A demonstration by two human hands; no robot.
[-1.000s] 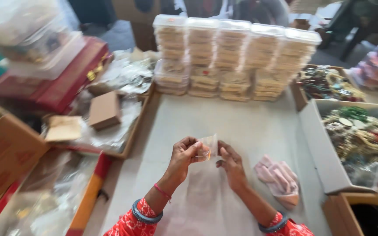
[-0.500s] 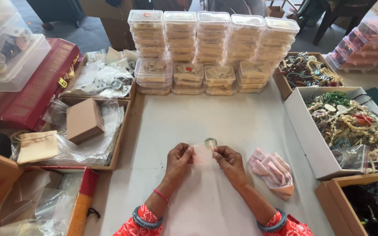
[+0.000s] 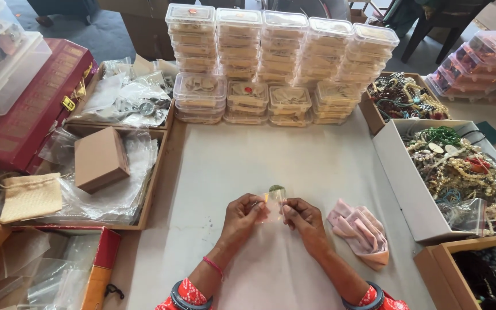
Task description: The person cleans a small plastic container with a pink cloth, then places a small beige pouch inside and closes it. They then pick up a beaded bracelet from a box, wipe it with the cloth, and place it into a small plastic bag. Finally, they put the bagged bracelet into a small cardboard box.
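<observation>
Pouch (image 3: pixel 273 205), small, clear and glossy plastic, sits just below the middle of the frame, held upright over the pale cloth-covered table (image 3: pixel 317 161). A small greenish piece (image 3: pixel 276 188) shows at its top edge; whether this lies inside I cannot tell. Left hand (image 3: pixel 242 215) pinches the pouch's left side between thumb and fingertips; right hand (image 3: pixel 303 217) pinches its right side likewise. Just right of the right hand lies a soft pink folded cloth (image 3: pixel 360 229). At the top centre stand stacks of clear lidded tubs (image 3: pixel 271 57) with pale flat pieces inside. On the right, a white box (image 3: pixel 409 183) brims with tangled beads and necklaces. On the left, a shallow tray (image 3: pixel 162 166) holds crinkled plastic bags, a plain brown carton (image 3: pixel 100 158) and a beige drawstring sack (image 3: pixel 28 197).
</observation>
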